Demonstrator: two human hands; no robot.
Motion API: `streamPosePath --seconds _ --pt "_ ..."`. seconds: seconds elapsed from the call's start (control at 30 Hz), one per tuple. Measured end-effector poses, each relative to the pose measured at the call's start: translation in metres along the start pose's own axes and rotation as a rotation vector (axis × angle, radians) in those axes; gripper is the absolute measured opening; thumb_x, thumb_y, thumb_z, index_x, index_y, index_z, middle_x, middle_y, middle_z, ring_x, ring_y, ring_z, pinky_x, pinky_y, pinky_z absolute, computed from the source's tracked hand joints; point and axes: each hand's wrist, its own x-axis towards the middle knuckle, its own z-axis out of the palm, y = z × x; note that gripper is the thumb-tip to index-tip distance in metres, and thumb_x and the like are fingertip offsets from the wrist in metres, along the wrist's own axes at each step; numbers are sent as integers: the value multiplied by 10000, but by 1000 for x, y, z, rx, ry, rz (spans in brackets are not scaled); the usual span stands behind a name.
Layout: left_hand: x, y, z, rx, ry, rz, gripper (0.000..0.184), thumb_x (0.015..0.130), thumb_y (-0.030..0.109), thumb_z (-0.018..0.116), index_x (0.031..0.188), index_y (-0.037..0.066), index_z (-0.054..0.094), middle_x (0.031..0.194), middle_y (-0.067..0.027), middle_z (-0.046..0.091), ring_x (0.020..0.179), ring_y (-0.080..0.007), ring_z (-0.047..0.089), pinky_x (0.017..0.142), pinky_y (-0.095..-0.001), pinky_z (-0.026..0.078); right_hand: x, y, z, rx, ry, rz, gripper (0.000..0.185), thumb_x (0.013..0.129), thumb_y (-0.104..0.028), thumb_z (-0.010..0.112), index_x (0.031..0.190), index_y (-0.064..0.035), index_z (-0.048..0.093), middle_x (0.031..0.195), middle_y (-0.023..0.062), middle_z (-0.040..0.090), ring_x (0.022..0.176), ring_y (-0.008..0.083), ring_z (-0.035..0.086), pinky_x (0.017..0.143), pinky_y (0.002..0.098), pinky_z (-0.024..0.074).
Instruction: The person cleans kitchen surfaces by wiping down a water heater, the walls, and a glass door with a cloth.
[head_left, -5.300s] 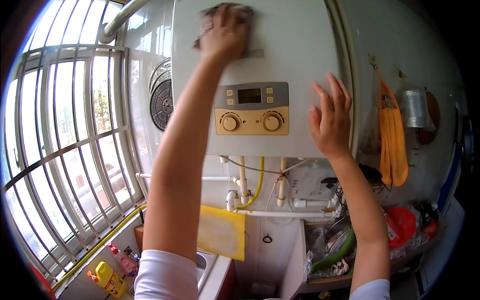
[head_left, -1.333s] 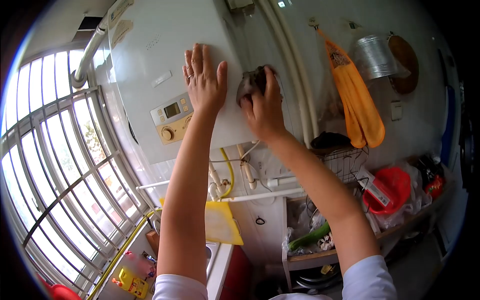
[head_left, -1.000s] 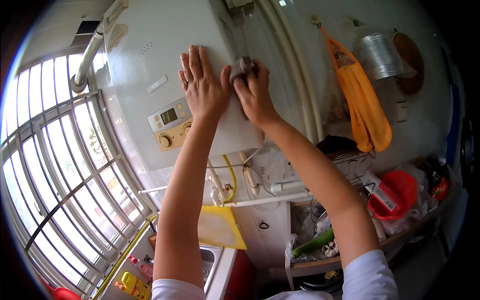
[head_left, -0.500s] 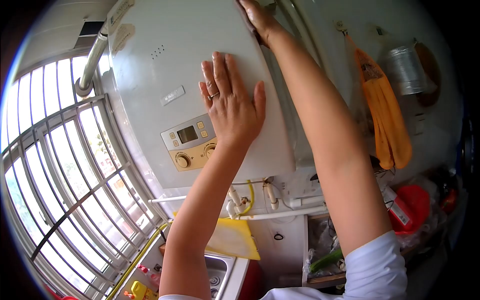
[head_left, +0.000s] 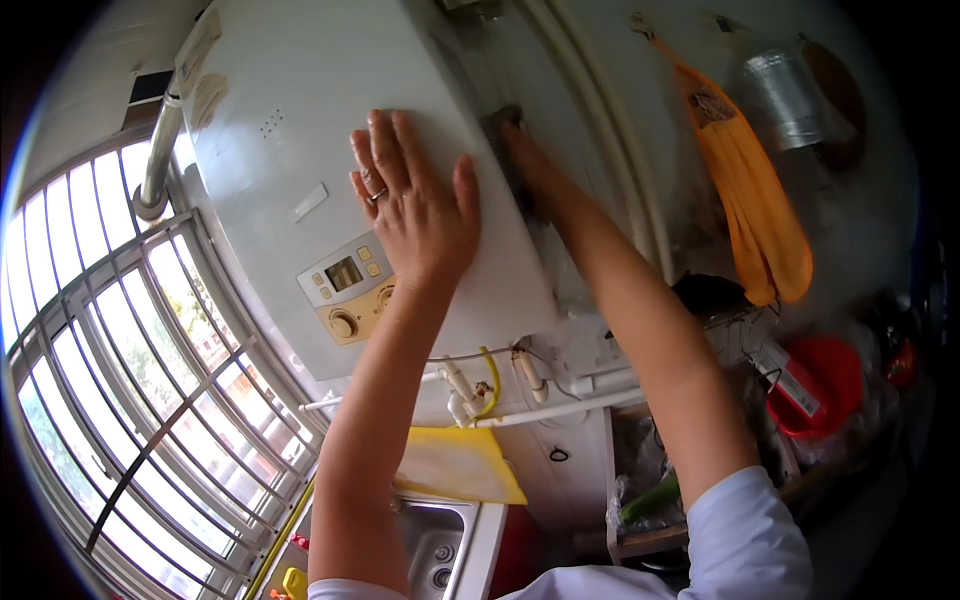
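Lower now, the right hand (head_left: 524,158) is set against the boiler's (head_left: 335,170) right side, where work is shifted; its grip on the dark cloth (head_left: 501,118) cannot be told. The left hand (head_left: 425,218) is spread flat in front.

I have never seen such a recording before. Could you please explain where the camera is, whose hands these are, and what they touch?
These are a person's own bare hands, with no robot. Every picture comes from one camera worn on that person's head, looking forward and down. The left hand lies flat against the front of a white wall unit with a control panel. The right hand is at the unit's side and seems to hold a dark cloth, though shadow hides the detail. Lower down are a yellow board and a sink.
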Motion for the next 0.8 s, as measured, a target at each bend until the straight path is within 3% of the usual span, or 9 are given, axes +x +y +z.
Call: streamPosePath --seconds 0.1,0.2,0.33,0.4,0.53,0.63,0.73,0.77,0.8 --pt "1 -1 1 16 10 16 726 971 421 456 1506 -23 245 1578 -224 216 1477 -422 145 1183 -527 144 -42 42 -6 29 -28 -40 689 989 -537 421 1412 6 408 1309 186 540 1117 263 545 962 369 448" --pt "-1 -1 2 17 7 9 723 973 417 457 1508 -19 243 1580 -219 216 1477 -418 148 1182 -532 146 -122 51 6 -18 134 -364 503 983 -350 342 1146 78 550 1152 287 591 1131 432 534 999 437 400" --pt "-2 -1 4 25 37 12 677 1006 453 390 1520 40 239 1576 -179 240 1471 -385 169 1189 -507 159 -215 66 15 -120 111 -550 572 1010 -354 371 1429 31 314 1307 226 413 1230 370 408 1091 432 279" --pt "-1 -2 3 44 54 19 675 1006 450 398 1517 37 243 1570 -179 253 1468 -386 176 1188 -505 162 -222 77 23 -145 207 -659 674 1004 -430 390 1472 35 248 1290 238 423 1217 355 420 1088 415 290" --pt "-2 -4 4 42 57 26 674 1013 467 366 1513 31 247 1568 -179 255 1466 -383 185 1188 -498 174 -207 69 9 -31 104 -495 667 993 -457 425 1429 35 314 1332 251 396 1257 344 395 1100 410 278" --pt "-1 -3 3 11 11 -1 711 987 446 418 1520 16 230 1590 -189 210 1485 -392 142 1176 -543 165 -178 38 -9 22 -50 -415 512 955 -386 474 1235 42 504 1293 215 511 1224 306 467 1061 394 343" --pt "-1 -2 4 61 45 1 679 1009 471 365 1513 32 244 1572 -177 246 1469 -377 181 1193 -498 170 -146 16 -6 1 -2 -230 524 948 -385 455 1226 53 527 1214 193 573 1156 283 518 1015 378 387" --pt "-1 -1 4 68 50 -3 679 1009 471 365 1513 32 244 1572 -177 246 1469 -377 181 1193 -498 170 -132 10 -13 -46 -165 -86 742 1006 -517 377 1509 -3 196 1441 172 409 1334 270 382 1115 354 315" --pt "-1 0 3 67 44 -4 680 1007 468 371 1513 32 243 1572 -176 245 1470 -378 178 1193 -499 169 -118 5 -11 -46 -176 -89 742 1006 -517 377 1509 -3 196 1441 172 409 1334 270 382 1115 354 315"
